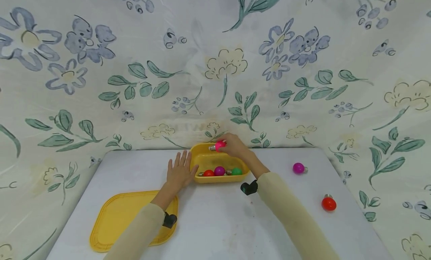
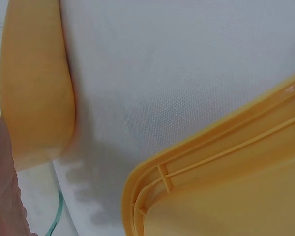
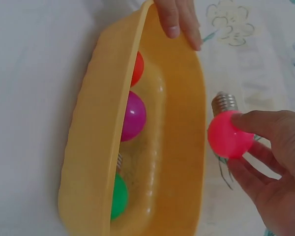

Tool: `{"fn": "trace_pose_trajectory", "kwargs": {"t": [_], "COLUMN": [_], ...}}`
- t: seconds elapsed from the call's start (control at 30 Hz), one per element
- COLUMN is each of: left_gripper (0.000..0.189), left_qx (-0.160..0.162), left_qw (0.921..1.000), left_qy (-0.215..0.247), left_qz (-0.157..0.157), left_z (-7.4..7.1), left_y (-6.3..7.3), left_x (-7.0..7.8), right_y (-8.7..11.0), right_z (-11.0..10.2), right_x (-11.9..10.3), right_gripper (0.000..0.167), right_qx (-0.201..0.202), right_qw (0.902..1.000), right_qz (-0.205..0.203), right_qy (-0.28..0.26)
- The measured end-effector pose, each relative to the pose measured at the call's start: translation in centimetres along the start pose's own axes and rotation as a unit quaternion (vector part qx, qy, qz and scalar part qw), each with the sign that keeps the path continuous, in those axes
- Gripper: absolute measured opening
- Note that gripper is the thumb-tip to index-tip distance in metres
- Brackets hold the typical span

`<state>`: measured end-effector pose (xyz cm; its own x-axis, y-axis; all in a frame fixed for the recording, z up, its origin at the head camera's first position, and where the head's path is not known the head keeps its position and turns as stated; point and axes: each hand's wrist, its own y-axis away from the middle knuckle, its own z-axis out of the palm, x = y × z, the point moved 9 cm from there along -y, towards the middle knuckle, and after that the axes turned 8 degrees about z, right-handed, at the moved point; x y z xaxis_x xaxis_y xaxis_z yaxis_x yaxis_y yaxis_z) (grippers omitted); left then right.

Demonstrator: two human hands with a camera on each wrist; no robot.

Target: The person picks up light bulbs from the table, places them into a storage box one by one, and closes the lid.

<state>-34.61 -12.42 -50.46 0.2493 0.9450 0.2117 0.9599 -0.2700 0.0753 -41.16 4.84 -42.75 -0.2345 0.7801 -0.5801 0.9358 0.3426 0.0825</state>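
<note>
My right hand (image 1: 234,145) pinches a pink light bulb (image 3: 229,133) by its round globe, between thumb and fingertips. In the head view the bulb overlaps the far side of a yellow bin (image 1: 220,179), its metal screw base pointing left. Inside the bin, along the near wall, lie a red bulb (image 1: 208,173), a purple bulb (image 1: 220,171) and a green bulb (image 1: 237,171). With fingers spread, my left hand (image 1: 179,171) is at the bin's left end; in the right wrist view its fingertips (image 3: 172,30) reach over the rim.
A yellow lid (image 1: 116,215) lies upside down at the table's left, under my left forearm. On the right side of the table (image 1: 215,222) rest another purple bulb (image 1: 298,168) and another red bulb (image 1: 329,203). Floral cloth (image 1: 202,88) hangs behind the table.
</note>
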Motion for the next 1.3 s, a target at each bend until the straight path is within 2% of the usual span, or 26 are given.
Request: {"fn": "trace_pose_trajectory", "kwargs": {"t": [0.1, 0.43, 0.67, 0.87, 1.07, 1.3], "left_gripper": [0.073, 0.073, 0.072, 0.073, 0.074, 0.073], "left_qx": [0.004, 0.005, 0.005, 0.002, 0.004, 0.007], "left_qw": [1.0000, 1.0000, 1.0000, 1.0000, 1.0000, 0.9999], "left_qy": [0.005, 0.003, 0.006, 0.008, 0.007, 0.013], "left_qz": [0.003, 0.000, 0.000, -0.002, -0.002, 0.000], "left_z": [0.0, 0.1, -0.1, 0.0, -0.1, 0.1], "left_y": [-0.1, -0.1, 0.0, 0.0, -0.1, -0.1], "left_x": [0.0, -0.1, 0.0, 0.0, 0.0, -0.1], "right_y": [-0.6, -2.0, -1.9, -1.5, -1.9, -2.3], "right_z": [0.7, 3.1, 4.4, 5.6, 6.3, 7.5], "right_x": [0.1, -0.1, 0.0, 0.8, 1.0, 1.3], "right_gripper": [0.038, 0.037, 0.042, 0.042, 0.037, 0.033], "right_qx": [-0.010, -0.013, -0.005, -0.009, -0.010, -0.018], "right_qw": [0.9997, 0.9985, 0.9970, 0.9934, 0.9949, 0.9937], "right_qz": [0.020, 0.047, 0.067, 0.099, 0.094, 0.110], "right_qy": [-0.005, -0.023, -0.039, -0.057, -0.033, -0.012]}}
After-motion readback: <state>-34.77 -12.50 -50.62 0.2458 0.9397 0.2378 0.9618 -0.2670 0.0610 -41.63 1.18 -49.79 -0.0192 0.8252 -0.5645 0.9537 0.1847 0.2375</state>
